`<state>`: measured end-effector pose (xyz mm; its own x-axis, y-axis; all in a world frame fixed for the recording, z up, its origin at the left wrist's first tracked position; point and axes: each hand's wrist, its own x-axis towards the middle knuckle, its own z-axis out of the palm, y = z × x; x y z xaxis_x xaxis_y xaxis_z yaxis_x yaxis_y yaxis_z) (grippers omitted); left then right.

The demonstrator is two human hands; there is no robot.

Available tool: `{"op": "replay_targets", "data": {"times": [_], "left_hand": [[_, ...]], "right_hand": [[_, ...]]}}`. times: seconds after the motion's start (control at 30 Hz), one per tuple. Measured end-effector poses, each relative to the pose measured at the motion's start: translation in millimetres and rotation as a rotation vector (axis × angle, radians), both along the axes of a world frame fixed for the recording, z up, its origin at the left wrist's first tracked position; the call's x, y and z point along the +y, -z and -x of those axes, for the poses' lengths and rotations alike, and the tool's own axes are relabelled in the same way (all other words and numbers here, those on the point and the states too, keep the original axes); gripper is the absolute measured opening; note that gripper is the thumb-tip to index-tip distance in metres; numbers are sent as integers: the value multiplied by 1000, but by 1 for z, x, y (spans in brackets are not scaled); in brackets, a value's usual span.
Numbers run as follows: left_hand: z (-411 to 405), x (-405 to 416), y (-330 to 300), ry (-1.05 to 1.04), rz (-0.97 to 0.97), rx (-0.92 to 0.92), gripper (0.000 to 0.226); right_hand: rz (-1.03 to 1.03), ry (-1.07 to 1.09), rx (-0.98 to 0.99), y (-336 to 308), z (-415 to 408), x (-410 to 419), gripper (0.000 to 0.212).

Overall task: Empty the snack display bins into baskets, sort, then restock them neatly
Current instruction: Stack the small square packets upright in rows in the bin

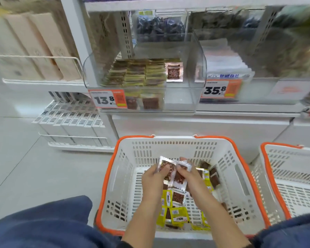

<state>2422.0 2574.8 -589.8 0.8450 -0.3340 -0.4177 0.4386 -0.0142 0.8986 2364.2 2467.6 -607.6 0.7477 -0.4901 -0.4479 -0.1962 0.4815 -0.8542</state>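
Both hands work over the white basket with the orange rim (107, 178) on the floor. The left hand (155, 177) has its fingers curled round a small stack of clear-and-silver snack packets (166, 166) with dark reddish contents, thumb on top; the right hand (187, 176) pinches another packet (178, 179) of the same kind, touching the left hand's stack. How many packets each hand has cannot be counted, since they overlap and the fingers cover their edges. Below the fingers, on the basket floor, lie loose yellow packets (179, 214) and dark brown ones (214, 178), partly hidden by the forearms. Beyond the fingers, up on the shelf, the clear display bin (199, 72) carries neat rows of yellow-edged packets (136, 72) at its left and one silver packet (174, 71) standing beside them; the right part of its floor is bare. An orange price tag (108, 101) reading 13.8 hangs at its front. To the right of the fingers a second basket (268, 165) is cut off by the frame edge, its contents not visible. The neighbouring bin (227, 68) with a 35.8 tag is blurred, as are the upper shelves. Blue trouser knees (43, 224) fill the lower corners.
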Motion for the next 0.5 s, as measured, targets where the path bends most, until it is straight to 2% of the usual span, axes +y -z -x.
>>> {"op": "replay_targets", "data": {"times": [0.1, 0.2, 0.27, 0.33, 0.5], "left_hand": [[6, -2, -9, 109, -23, 11, 13], [6, -2, -11, 186, -49, 159, 24], [6, 0, -12, 214, -87, 216, 33], [5, 3, -11, 253, -115, 186, 37], [4, 7, -11, 270, -33, 191, 32]], "right_hand": [[-79, 38, -25, -9, 1, 10, 18], [-168, 85, 10, -10, -3, 9, 26], [-145, 78, 5, -12, -3, 11, 32], [-100, 43, 10, -17, 0, 15, 36], [-3, 5, 24, -22, 3, 20, 31]]}}
